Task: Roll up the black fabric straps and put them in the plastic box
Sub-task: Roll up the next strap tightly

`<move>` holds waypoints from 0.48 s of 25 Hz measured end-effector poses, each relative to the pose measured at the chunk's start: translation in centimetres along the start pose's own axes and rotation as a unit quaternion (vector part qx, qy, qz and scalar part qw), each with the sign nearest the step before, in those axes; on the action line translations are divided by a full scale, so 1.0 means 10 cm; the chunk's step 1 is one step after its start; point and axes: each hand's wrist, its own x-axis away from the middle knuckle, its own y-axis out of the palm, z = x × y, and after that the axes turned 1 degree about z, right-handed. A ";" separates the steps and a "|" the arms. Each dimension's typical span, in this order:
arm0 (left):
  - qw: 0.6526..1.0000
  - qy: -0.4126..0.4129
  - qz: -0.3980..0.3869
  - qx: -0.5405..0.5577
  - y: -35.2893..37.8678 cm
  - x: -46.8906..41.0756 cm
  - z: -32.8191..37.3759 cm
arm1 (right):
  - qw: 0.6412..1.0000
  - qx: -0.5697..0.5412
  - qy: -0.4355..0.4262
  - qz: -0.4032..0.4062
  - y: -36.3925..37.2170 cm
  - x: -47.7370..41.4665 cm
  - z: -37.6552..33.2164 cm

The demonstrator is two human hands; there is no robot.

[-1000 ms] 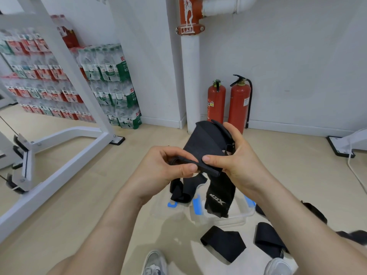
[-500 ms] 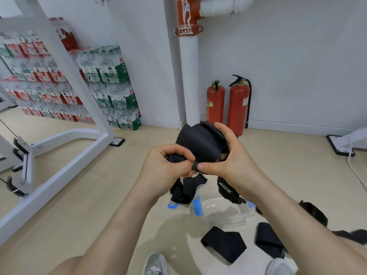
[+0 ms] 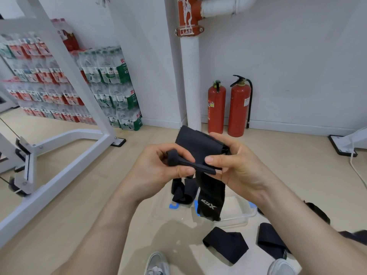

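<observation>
A black strap is held above the clear box on the floor. Its narrow end is pinched in the curled fingers of the left hand. The wide part is gripped by the right hand, with the thumb pressed on the fabric. The logo end is seen hanging over the box. A second strap is seen by the box's left edge. Two floor straps are laid just beside the box.

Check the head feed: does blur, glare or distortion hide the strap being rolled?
Head view: the left hand, right hand and black fabric strap are sharp and evenly lit; the wide lens stretches the edges; the clear plastic box looks faint against the pale floor.
</observation>
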 end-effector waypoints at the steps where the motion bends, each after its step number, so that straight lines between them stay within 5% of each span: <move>1: 1.000 -0.005 -0.006 -0.007 -0.01 0.00 0.00 | 1.000 -0.009 -0.006 0.011 0.02 0.00 0.00; 12: 0.995 -0.015 0.072 0.065 0.12 -0.05 -0.12 | 0.988 0.065 -0.094 0.101 0.03 -0.01 0.04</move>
